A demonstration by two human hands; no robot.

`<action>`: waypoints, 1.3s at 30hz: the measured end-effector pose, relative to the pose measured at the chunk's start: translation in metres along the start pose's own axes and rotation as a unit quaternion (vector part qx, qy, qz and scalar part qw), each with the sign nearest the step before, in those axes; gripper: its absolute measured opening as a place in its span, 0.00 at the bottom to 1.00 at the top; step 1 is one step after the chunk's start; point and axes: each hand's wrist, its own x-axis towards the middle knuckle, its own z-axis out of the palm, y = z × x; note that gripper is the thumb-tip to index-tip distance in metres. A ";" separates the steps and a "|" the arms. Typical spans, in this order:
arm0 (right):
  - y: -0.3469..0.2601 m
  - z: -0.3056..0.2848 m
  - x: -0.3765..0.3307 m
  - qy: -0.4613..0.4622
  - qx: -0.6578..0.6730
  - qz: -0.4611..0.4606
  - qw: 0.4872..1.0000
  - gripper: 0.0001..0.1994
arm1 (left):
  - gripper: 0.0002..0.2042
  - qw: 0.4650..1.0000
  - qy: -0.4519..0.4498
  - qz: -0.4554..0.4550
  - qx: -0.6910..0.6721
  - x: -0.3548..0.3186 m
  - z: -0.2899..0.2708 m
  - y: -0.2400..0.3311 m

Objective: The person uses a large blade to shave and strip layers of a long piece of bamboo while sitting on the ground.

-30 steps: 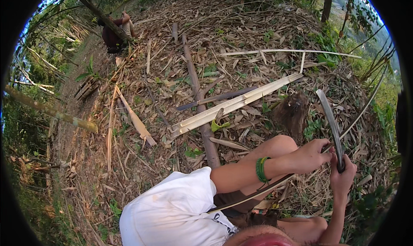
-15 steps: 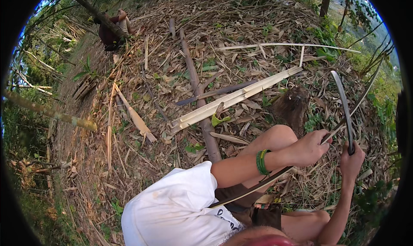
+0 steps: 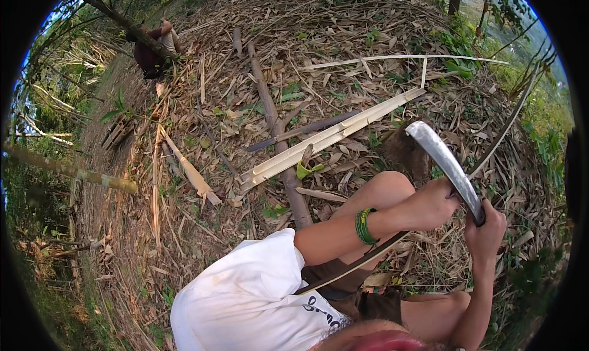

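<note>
My left hand, with green bangles at its wrist, is closed around a long split bamboo strip. The strip is dark on one face and pale along its edge. It slants from my lap, through the fist, up to the far right. Just right of that fist, my right hand grips a curved knife low down near its dark base. The broad silvery blade points up and leftward, crossing in front of the strip close to my left fingers. Whether its edge touches the strip I cannot tell.
Pale split bamboo lengths lie ahead across a brown pole. A stump stands beyond my knee. Dry leaves cover the sloping ground. Another person sits at the far left behind a leaning trunk.
The knife has tilted left and turned, so its broad face shows now. Its blade has come nearer my left hand. Both hands sit slightly further left in the picture, as does the whole scene.
</note>
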 end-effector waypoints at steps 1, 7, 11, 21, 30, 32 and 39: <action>0.004 -0.003 0.001 0.001 -0.002 -0.019 1.000 0.07 | 0.11 1.000 -0.006 -0.010 -0.006 0.004 0.011 0.003; 0.012 0.014 0.016 -0.026 -0.019 0.006 0.999 0.09 | 0.10 0.979 -0.035 -0.191 -0.069 0.005 -0.010 0.020; 0.017 0.006 0.007 -0.054 -0.038 -0.020 0.998 0.09 | 0.09 0.982 -0.057 -0.176 -0.027 0.004 0.008 0.029; 0.037 -0.008 0.009 0.017 -0.058 0.059 0.996 0.07 | 0.10 0.970 -0.093 -0.214 -0.072 -0.007 0.003 0.035; 0.014 -0.013 0.000 -0.041 -0.073 0.010 0.996 0.08 | 0.12 0.946 -0.132 -0.276 -0.108 -0.012 -0.003 0.041; 0.034 -0.011 0.005 0.017 -0.070 0.032 0.997 0.08 | 0.11 0.949 -0.127 -0.248 -0.148 -0.012 -0.001 0.046; 0.000 -0.017 -0.005 -0.017 -0.059 -0.033 0.998 0.08 | 0.12 0.945 -0.133 -0.266 -0.135 -0.016 -0.002 0.042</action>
